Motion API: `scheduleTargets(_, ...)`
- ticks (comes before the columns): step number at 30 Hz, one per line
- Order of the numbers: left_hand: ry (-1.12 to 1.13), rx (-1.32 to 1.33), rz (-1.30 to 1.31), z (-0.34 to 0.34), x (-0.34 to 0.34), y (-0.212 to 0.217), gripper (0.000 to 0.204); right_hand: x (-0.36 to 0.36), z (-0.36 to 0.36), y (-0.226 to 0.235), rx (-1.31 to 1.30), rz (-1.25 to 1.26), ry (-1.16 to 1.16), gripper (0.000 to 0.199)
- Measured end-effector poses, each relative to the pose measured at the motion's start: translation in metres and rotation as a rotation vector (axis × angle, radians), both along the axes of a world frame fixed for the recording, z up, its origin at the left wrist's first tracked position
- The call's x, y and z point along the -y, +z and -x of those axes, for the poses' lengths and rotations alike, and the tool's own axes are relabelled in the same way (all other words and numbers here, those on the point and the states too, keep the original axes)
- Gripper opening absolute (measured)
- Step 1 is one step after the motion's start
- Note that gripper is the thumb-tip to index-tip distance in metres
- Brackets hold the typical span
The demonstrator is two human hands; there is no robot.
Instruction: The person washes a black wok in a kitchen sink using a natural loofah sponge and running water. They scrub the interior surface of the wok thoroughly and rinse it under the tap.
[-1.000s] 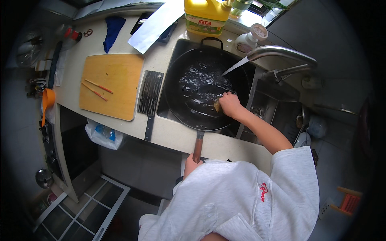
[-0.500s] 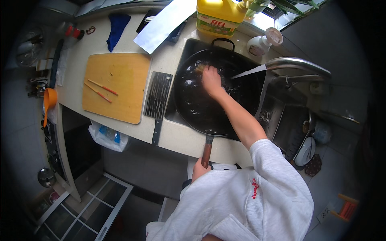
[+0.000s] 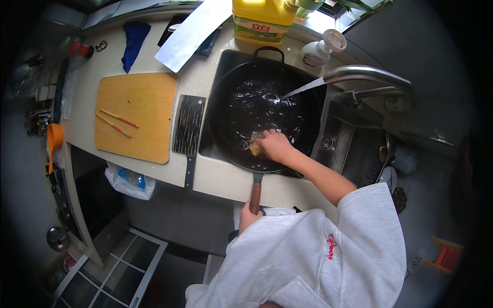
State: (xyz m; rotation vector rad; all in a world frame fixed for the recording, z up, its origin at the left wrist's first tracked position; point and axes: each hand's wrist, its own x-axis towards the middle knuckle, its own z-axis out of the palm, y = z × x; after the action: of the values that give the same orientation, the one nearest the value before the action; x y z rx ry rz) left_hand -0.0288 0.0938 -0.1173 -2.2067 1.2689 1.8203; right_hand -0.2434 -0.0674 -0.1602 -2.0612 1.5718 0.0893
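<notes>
Pale countertop [image 3: 205, 177] carries wooden cutting board [image 3: 134, 117], black cleaver [image 3: 188, 131], blue cloth [image 3: 132, 37]

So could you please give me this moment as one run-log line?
right hand: scrubber in black round wok | left hand: wooden handle | steel tap: running

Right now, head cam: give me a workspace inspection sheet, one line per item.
Surface: pale counter with a sink; tap running into the wok.
Job's things: black wok sits in the sink, wet inside; a tan scrubber is pressed against its near inner wall.
Clutter: wooden cutting board with two chopsticks; black cleaver beside it; yellow jug, soap dispenser, blue cloth, white paper.
Grippers: right hand on the scrubber; left hand grips the wok's wooden handle.
Cables: nothing seen.
Surroundings: orange ladle hangs at the left; plastic bag below the counter edge.
</notes>
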Motion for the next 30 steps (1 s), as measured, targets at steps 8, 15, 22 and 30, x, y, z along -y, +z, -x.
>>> scheduleTargets(8, 0.011, 0.018, -0.03, 0.005, 0.008, 0.015, 0.026, 0.02, 0.075, -0.01, -0.568, 0.388, -0.003, 0.013)
scheduleTargets(15, -0.046, 0.047, -0.049, 0.005, 0.008, 0.017, 0.025, 0.124, 0.059, -0.035, -0.407, 0.388, -0.505, 0.02)
scheduleTargets(22, -0.067, 0.071, -0.059, 0.01, 0.012, 0.018, 0.024, 0.151, -0.05, -0.054, 0.02, 0.435, -0.565, 0.033)
scheduleTargets(30, -0.043, 0.043, -0.048, 0.008, 0.011, 0.017, 0.026, 0.036, -0.057, -0.014, 0.319, -0.034, -0.144, 0.024)
